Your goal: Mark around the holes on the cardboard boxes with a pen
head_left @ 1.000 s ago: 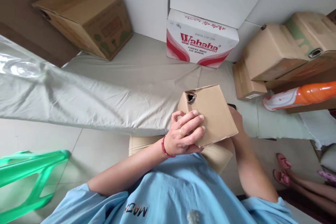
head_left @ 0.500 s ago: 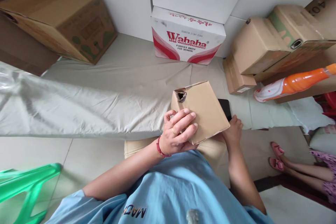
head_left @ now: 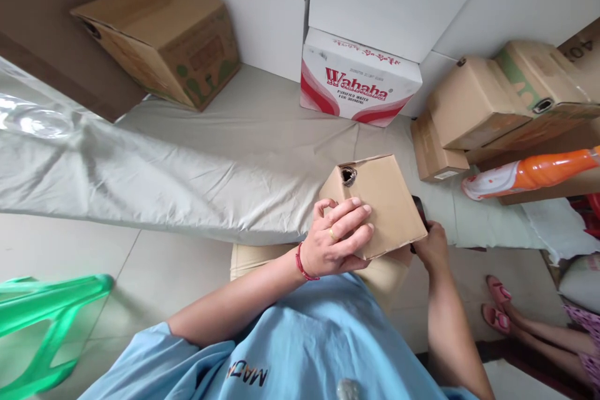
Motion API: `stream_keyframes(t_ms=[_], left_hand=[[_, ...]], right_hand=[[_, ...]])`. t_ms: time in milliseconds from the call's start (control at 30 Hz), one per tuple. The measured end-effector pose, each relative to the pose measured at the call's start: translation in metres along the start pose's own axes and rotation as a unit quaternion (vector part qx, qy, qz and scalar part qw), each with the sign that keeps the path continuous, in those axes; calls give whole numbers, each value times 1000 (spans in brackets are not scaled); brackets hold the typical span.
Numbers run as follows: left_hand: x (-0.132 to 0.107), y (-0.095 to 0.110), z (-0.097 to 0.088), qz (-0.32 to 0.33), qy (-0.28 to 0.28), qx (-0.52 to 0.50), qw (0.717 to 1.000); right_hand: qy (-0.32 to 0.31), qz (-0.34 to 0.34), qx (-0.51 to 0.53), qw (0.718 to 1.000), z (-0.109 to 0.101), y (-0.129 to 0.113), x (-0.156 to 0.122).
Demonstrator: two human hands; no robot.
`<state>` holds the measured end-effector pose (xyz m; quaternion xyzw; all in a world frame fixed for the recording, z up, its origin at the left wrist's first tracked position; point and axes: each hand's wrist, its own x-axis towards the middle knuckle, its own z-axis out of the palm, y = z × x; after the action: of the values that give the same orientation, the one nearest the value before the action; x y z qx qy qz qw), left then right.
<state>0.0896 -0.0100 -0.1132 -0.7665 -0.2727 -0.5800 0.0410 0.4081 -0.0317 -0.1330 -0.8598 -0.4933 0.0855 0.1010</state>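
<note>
While a small cardboard box (head_left: 394, 200) tilts above the lap (head_left: 387, 275) at the edge of the tabletop (head_left: 253, 150), the left hand (head_left: 340, 231) holds it, knuckles up, fingers laid across its face. Plain brown, it has a ragged dark hole (head_left: 348, 175) at one corner. The right hand (head_left: 434, 245) curls beside a black object (head_left: 419, 205) partly hidden behind; whether it grips that, I cannot tell.

Home or small shop, unclear which: stacked cartons (head_left: 480, 100), cloth-covered bench (head_left: 197, 156), plastic stool (head_left: 60, 299).
</note>
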Motion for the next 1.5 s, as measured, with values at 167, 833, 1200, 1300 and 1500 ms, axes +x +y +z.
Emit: stream_keyframes(t_ms=[167, 833, 1200, 1300, 1500], left_hand=[[2, -2, 0, 1, -9, -13, 1000], [-14, 8, 5, -21, 38, -49, 998], [-15, 5, -10, -15, -26, -79, 996], [-22, 4, -11, -46, -19, -98, 994], [-27, -1, -9, -165, -62, -97, 980]], right_hand=[[44, 10, 332, 942, -55, -30, -38], [214, -326, 188, 902, -93, -180, -117], [227, -130, 390, 883, -93, -115, -61], [297, -22, 352, 887, -87, -68, -19], [163, 89, 447, 875, -34, -15, 21]])
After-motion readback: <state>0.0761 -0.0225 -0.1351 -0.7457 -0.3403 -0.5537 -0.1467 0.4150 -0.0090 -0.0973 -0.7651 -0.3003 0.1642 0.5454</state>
